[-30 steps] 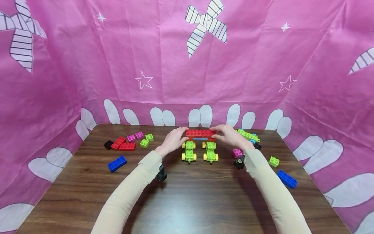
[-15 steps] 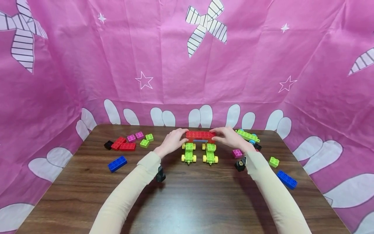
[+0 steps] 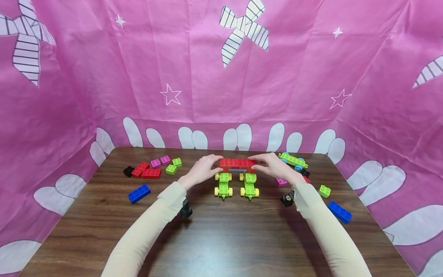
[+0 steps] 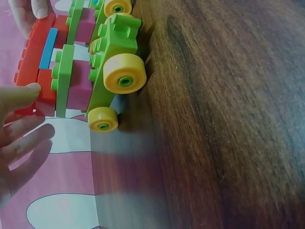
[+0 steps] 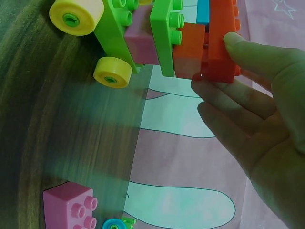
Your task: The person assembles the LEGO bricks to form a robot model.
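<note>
2 ends pinched: my left hand [image 3: 200, 171] and right hand [image 3: 275, 167] grip the red top [image 3: 237, 164]; uneven pressure could tip it.

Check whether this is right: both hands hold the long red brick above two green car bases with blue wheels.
Wrong on wheel colour: the two green car bases have yellow wheels, as the head view shows. The left hand and right hand do hold the long red brick above them.
</note>
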Available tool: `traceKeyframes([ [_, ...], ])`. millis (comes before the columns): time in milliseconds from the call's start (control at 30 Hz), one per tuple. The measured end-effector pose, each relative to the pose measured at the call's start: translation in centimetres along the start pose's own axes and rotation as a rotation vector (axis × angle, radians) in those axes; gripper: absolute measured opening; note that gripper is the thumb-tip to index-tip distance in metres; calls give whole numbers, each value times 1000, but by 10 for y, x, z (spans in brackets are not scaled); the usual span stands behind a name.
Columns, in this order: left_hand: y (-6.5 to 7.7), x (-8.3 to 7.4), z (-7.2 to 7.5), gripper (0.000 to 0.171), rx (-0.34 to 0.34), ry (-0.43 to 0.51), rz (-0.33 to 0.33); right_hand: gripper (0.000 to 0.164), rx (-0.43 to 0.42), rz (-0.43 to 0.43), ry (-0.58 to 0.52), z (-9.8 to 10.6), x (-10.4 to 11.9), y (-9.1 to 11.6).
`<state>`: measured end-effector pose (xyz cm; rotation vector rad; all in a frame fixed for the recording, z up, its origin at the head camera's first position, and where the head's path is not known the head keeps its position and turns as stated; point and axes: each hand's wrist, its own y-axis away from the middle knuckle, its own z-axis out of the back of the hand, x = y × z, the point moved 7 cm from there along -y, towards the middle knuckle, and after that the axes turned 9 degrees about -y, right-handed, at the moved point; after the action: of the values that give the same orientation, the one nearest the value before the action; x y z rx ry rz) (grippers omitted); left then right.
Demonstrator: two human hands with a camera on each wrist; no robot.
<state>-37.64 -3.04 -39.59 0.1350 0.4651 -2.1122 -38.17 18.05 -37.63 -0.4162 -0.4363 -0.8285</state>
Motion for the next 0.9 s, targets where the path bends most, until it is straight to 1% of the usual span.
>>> traceKeyframes([
  [233,1,0,0,45,12,25,-21,37,-2,58,37,0,5,2],
  [500,2,-1,0,44,5,7,-45,35,-7,60,60,-1,8,4],
  [667,4,-2,0,40,-5,-17,-42,34,-11,68,55,-2,9,5],
  [900,2,-3,1,41,18,-6,-24,34,-5,82,72,-3,9,5],
])
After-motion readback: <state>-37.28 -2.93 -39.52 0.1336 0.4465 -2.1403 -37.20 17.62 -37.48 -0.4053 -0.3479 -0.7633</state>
